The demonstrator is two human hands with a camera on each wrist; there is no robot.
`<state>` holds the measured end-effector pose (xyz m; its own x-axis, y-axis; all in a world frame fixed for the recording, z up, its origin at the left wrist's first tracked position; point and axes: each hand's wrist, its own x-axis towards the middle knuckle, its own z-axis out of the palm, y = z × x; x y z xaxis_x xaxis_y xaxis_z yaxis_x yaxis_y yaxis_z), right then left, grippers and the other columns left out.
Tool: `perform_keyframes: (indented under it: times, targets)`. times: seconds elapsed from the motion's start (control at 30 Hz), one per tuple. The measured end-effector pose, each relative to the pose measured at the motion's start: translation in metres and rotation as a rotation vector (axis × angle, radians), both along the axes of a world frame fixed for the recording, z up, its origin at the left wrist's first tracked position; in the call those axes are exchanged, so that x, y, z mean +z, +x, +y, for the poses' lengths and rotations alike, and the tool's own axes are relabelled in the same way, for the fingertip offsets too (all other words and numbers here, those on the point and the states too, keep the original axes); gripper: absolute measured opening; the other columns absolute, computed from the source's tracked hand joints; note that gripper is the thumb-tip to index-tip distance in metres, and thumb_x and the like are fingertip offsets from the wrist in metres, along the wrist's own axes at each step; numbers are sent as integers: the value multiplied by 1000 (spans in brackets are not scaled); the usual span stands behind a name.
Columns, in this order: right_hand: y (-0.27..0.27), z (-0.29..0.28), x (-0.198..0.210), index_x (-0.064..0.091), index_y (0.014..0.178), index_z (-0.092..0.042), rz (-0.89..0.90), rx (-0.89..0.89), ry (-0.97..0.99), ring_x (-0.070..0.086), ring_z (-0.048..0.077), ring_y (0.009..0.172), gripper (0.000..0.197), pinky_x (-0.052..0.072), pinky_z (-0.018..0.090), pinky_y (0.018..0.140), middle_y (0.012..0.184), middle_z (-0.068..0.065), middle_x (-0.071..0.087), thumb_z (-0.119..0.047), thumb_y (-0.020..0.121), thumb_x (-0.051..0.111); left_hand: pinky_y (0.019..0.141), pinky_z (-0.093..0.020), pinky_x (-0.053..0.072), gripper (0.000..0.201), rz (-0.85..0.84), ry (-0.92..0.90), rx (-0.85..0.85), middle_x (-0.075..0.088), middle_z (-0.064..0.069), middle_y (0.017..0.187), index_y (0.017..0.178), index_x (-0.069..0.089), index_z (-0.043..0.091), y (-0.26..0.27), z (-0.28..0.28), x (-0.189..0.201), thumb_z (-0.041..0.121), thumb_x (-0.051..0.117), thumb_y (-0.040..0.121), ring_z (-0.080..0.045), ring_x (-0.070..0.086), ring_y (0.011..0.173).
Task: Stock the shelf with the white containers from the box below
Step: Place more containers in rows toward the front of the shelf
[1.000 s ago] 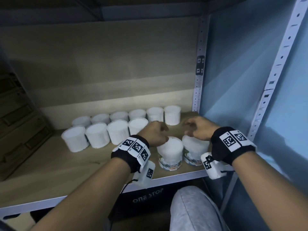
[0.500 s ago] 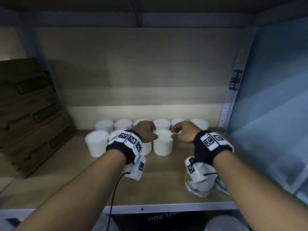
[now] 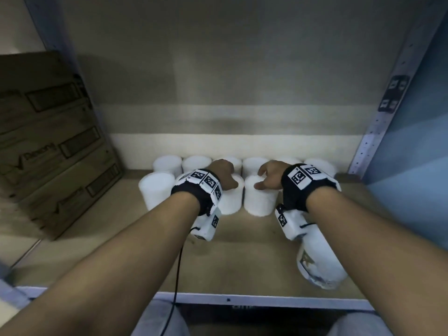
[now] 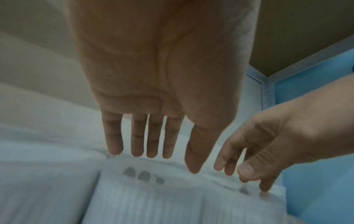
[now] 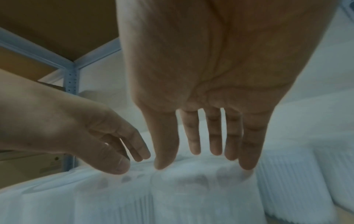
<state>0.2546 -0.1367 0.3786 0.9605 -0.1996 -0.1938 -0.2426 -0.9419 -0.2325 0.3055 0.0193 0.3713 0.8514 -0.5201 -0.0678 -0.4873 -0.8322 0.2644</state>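
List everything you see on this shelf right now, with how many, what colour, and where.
containers: about twelve, white; two rows upright at the shelf's back, one more near the front right edge under the right forearm
cardboard boxes: stacked, brown, left side; count unclear
shelf: one, tan board
post: one, pale perforated metal, right
wall: blue, far right
left hand: fingers straight, tips on a front-row container
right hand: fingers straight, tips on the neighbouring container
wristbands: two, black with white markers
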Motion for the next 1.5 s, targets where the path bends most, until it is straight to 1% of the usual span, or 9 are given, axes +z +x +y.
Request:
perform_keyframes:
  times: [0.33, 0.57, 0.7, 0.83, 0.97, 1.07, 1.3, 1.37, 1.5]
  targets:
    - [13, 2, -8, 56, 120, -11, 25, 27, -139, 57, 28, 114, 56, 47, 38, 99, 127, 9, 58, -42, 76, 74, 105, -29, 35, 54, -30, 14, -19, 48, -10, 140, 134, 50, 9, 11, 2, -16, 36, 61, 89, -24, 46, 129]
    - [11, 0, -3, 53, 128, -12, 60, 101, -118, 53, 25, 121, 51, 43, 31, 97, 136, 7, 51, -15, 81, 73, 105, -30, 35, 54, -34, 8, -18, 48, -10, 139, 134, 50, 9, 15, 3, -22, 36, 61, 88, -25, 46, 128]
    - [7, -3, 2, 57, 128, -14, 71, 131, -80, 53, 22, 121, 51, 42, 23, 85, 136, 5, 52, 3, 80, 68, 107, -32, 35, 54, -31, 17, -15, 46, -10, 139, 134, 50, 10, 15, 3, -25, 36, 61, 88, -25, 45, 129]
    - [4, -4, 2, 61, 126, -18, 86, 142, -49, 53, 22, 122, 54, 41, 22, 85, 135, 4, 52, 8, 80, 65, 108, -33, 36, 54, -28, 32, -13, 44, -9, 141, 135, 48, 11, 14, 2, -27, 35, 61, 88, -26, 44, 130]
    - [7, -5, 3, 60, 125, -14, 18, 74, -68, 53, 23, 121, 37, 43, 25, 94, 134, 6, 55, -13, 87, 61, 108, -33, 36, 53, -29, 14, -1, 44, -8, 142, 135, 48, 13, 13, 2, -28, 34, 62, 88, -25, 43, 131]
    - [9, -8, -5, 53, 130, -11, 67, 36, -147, 53, 27, 123, 55, 43, 34, 103, 136, 9, 53, -42, 86, 63, 107, -33, 36, 53, -27, 4, 3, 45, -8, 141, 134, 49, 12, 13, 2, -29, 33, 63, 87, -25, 44, 130]
    - [9, -3, -5, 47, 133, -9, 96, 82, -228, 52, 28, 122, 65, 44, 35, 102, 137, 12, 49, -44, 82, 67, 108, -34, 36, 51, -29, -2, 10, 44, -7, 142, 133, 50, 13, 13, 2, -30, 32, 62, 88, -26, 43, 130]
    - [9, -3, -4, 48, 132, -12, 110, 102, -251, 53, 27, 120, 63, 45, 34, 101, 137, 9, 49, -40, 80, 71, 108, -35, 36, 51, -29, -4, 9, 44, -8, 142, 133, 50, 13, 14, 2, -31, 33, 62, 88, -26, 42, 130]
    - [9, -6, 1, 43, 141, -14, 141, 126, -217, 46, 24, 130, 60, 40, 26, 98, 146, 8, 43, -7, 86, 63, 108, -36, 37, 51, -23, 0, 8, 44, -7, 141, 133, 50, 13, 14, 3, -32, 33, 62, 88, -26, 43, 130]
